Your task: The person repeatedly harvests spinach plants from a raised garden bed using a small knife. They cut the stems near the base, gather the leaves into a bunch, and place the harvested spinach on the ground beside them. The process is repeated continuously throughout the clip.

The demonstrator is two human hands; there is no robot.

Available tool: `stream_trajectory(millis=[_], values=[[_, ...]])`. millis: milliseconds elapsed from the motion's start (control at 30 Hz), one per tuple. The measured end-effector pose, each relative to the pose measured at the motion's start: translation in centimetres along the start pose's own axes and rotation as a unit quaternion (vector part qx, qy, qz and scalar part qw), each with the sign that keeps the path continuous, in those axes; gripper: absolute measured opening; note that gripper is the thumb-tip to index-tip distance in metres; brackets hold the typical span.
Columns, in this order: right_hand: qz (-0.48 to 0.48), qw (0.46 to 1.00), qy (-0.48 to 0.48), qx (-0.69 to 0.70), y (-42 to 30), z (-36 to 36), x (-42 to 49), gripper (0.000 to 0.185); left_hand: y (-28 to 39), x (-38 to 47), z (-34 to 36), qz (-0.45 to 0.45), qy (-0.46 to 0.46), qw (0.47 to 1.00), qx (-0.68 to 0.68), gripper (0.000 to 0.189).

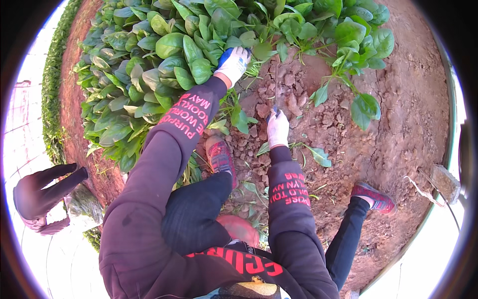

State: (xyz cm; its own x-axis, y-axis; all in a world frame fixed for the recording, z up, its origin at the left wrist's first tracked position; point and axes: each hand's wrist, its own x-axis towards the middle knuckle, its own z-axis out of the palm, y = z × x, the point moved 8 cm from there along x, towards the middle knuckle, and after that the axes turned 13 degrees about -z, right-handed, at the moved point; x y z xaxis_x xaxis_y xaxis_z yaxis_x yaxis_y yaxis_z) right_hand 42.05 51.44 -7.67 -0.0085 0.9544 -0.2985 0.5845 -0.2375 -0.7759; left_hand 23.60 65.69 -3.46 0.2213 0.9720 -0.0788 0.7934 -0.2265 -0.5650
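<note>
My left hand, in a white and blue work glove, is at the edge of a dense stand of leafy green plants that look like spinach. Its fingertips are among the leaves and stems, and whether they grip any is hidden. My right hand, gloved the same way, is closed around the near end of a tool with a long thin shaft. That shaft runs away from me over crumbly soil, its far end reaching the plant bases. Cut stems show just right of my left hand.
Loose leaves lie on the soil around my right forearm. More leafy plants lean over at the upper right. A round red object is below me. A concrete block with cord stands far right. Another person bends at far left.
</note>
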Motion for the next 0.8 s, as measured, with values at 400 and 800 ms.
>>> stream_trajectory(millis=[400, 800], values=[[0.02, 1.0, -0.014, 0.014, 4.0, 2.6, -4.6, 0.035, -1.4, 0.9, 1.5, -0.017, 0.046, 0.998, -0.047, 0.02], [0.06, 0.996, -0.047, 0.056, -0.2, 5.3, -0.1, 0.036, -1.9, 0.5, 0.2, -0.027, -0.001, 0.999, -0.03, 0.021]])
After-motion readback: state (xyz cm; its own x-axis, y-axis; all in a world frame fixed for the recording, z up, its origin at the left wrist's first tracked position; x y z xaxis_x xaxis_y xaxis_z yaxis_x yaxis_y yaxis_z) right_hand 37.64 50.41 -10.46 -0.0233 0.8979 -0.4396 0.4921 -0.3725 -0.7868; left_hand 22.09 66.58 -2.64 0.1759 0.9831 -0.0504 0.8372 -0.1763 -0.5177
